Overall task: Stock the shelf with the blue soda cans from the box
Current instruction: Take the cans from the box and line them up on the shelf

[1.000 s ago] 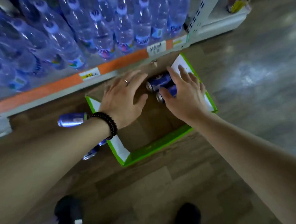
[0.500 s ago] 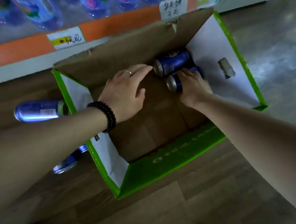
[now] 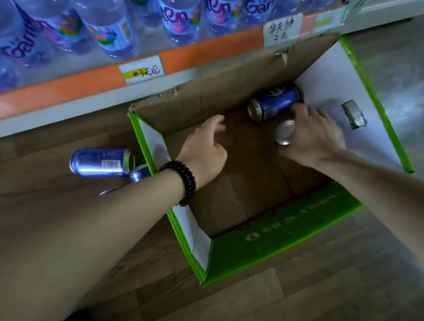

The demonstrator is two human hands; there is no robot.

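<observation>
- Head view, nearest: the green-and-white corrugated cardboard box (image 3: 275, 239) stands open on the wood-grain floor (image 3: 223, 308), its brown inside nearly bare.
- Left hand (image 3: 204, 150) hovers inside, fingers loosely curled, holding nothing.
- Right hand (image 3: 313, 136) wraps its grip round 1 blue aluminium soda can (image 3: 285, 132), silver end showing; a second blue can (image 3: 275, 103) lies in the far corner.
- Step, I judge: picking a can; next, lift it clear to the shelf.
- 2 smooth blue cans (image 3: 100, 162) lie outside on the floor.
- Farthest: orange-edged shelf (image 3: 87, 85) with clear plastic water bottles (image 3: 107, 24).
</observation>
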